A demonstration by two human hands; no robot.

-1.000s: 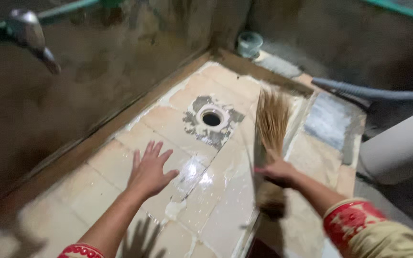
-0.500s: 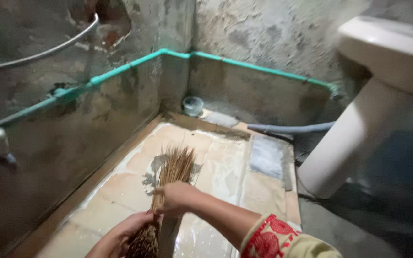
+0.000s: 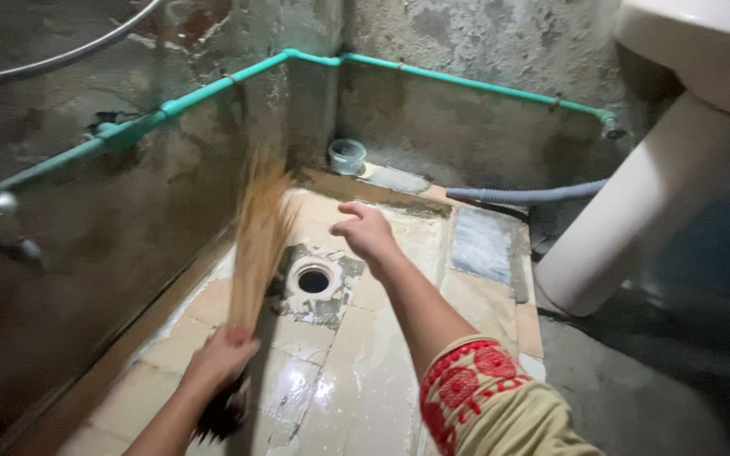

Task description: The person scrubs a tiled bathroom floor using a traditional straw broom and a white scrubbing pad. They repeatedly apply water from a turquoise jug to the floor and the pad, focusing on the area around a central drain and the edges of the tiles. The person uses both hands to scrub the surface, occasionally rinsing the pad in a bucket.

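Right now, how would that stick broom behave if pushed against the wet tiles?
The broom looks like thin loose bristles, so probably light and springy, splaying under pressure. The left hand grips the bundled end. The tiles shine wet, so the bristles would likely slide easily.

My left hand (image 3: 217, 359) closes on a broom (image 3: 259, 241) of thin, dry, straw-coloured fibres, matt and bristly, its bound end dark. Around the drain hole (image 3: 313, 279) the floor tiles (image 3: 356, 371) are smooth, glazed and wet, throwing back glossy highlights; the patch ringing the hole is rough grey cement. Left of the drain hole, the wall (image 3: 103, 253) is coarse, stained plaster, dull and pitted. The green pipe (image 3: 213, 89) above looks like smooth plastic. Right of the drain hole stands a glossy white ceramic pedestal (image 3: 627, 219). My right sleeve (image 3: 483, 405) is soft printed cloth.
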